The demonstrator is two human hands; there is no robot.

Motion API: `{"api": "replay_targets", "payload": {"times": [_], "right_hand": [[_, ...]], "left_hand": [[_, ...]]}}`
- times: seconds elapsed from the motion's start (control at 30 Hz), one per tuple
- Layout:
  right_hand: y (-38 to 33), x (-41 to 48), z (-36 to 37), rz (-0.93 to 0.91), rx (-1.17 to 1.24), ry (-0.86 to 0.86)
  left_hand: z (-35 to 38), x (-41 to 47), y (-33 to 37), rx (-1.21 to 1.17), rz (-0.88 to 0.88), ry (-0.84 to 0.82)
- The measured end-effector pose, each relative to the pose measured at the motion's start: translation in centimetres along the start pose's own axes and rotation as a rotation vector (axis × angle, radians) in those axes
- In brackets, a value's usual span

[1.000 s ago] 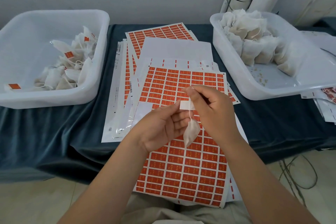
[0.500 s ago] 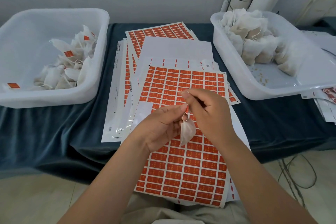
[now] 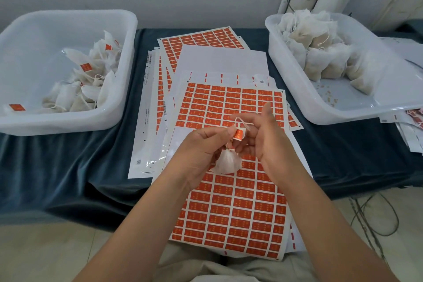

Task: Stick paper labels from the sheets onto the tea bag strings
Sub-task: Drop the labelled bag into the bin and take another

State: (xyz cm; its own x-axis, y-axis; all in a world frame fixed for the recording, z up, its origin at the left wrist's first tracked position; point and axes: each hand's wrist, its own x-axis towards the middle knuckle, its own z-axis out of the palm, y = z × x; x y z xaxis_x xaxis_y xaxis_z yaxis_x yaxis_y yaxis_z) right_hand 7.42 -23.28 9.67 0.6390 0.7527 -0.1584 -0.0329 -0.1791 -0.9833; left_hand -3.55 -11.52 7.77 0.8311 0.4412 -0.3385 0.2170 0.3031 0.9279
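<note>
My left hand [image 3: 203, 151] pinches an orange label [image 3: 239, 133] folded on the string of a small white tea bag [image 3: 227, 163], which hangs below my fingers. Just to the right, my right hand [image 3: 267, 139] has its fingers spread and mostly straight, with the string's loop [image 3: 242, 121] lying across its fingertips. Both hands hover over the top sheet of orange labels [image 3: 231, 217], whose near edge hangs over the table toward my lap.
A white bin [image 3: 119, 107] at the left holds labelled tea bags [image 3: 87, 80]. On the right, a second white bin [image 3: 295, 89] holds unlabelled tea bags [image 3: 320, 52]. More label sheets [image 3: 201, 41] lie stacked on the dark blue cloth [image 3: 68, 167]. Cables hang at lower right.
The label now shows its orange face, folded on the string. My right hand has let go and spread its fingers. The tea bag stays hanging from my left hand.
</note>
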Motion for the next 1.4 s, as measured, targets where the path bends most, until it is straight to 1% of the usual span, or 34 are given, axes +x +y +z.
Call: {"api": "replay_targets", "payload": {"times": [0.1, 0.17, 0.27, 0.37, 0.53, 0.63, 0.7, 0.77, 0.9, 1.0, 1.13, 1.2, 1.33, 1.4], "right_hand": [[0.7, -0.8, -0.4, -0.124, -0.143, 0.07], [1.3, -1.2, -0.4, -0.156, -0.154, 0.087], [1.3, -1.5, -0.2, -0.158, -0.156, 0.116], [1.3, -1.6, 0.0, -0.194, -0.207, 0.107], [1.8, -1.5, 0.2, -0.2, -0.238, 0.12], [1.8, -1.5, 0.4, -0.175, -0.205, 0.127], [1.8, -1.6, 0.4, -0.165, -0.159, 0.128], [1.8, -1.7, 0.2, -0.156, -0.126, 0.118], [1.8, -1.7, -0.1, -0.132, -0.124, 0.079], [2.0, -1.7, -0.3, -0.12, -0.137, 0.084], [2.1, -1.8, -0.6, -0.057, -0.054, 0.075], [2.1, -1.8, -0.7, -0.065, -0.128, 0.076], [2.5, -1.6, -0.7, -0.171, -0.42, 0.096], [2.9, -1.4, -0.4, -0.192, -0.454, 0.111]], "left_hand": [[0.2, -0.1, 0.0, 0.045, 0.025, 0.062], [0.3, -0.2, 0.0, 0.078, 0.036, 0.085], [0.8, -0.4, 0.1, 0.106, 0.059, 0.119], [1.2, -0.6, 0.0, 0.142, 0.104, 0.177], [1.7, -0.5, -0.6, 0.229, 0.235, 0.26], [1.9, -0.7, -0.8, 0.24, 0.314, 0.263], [1.8, -0.9, -0.7, 0.214, 0.337, 0.226], [1.7, -1.1, -0.6, 0.187, 0.334, 0.196], [1.5, -1.2, -0.1, 0.134, 0.258, 0.199], [1.6, -1.2, -0.1, 0.177, 0.251, 0.223], [1.9, -1.3, -0.2, 0.17, 0.21, 0.211], [1.9, -1.2, -0.4, 0.182, 0.199, 0.215], [1.7, -1.0, -0.8, 0.218, 0.23, 0.248], [1.6, -1.0, -0.9, 0.257, 0.262, 0.269]]}}
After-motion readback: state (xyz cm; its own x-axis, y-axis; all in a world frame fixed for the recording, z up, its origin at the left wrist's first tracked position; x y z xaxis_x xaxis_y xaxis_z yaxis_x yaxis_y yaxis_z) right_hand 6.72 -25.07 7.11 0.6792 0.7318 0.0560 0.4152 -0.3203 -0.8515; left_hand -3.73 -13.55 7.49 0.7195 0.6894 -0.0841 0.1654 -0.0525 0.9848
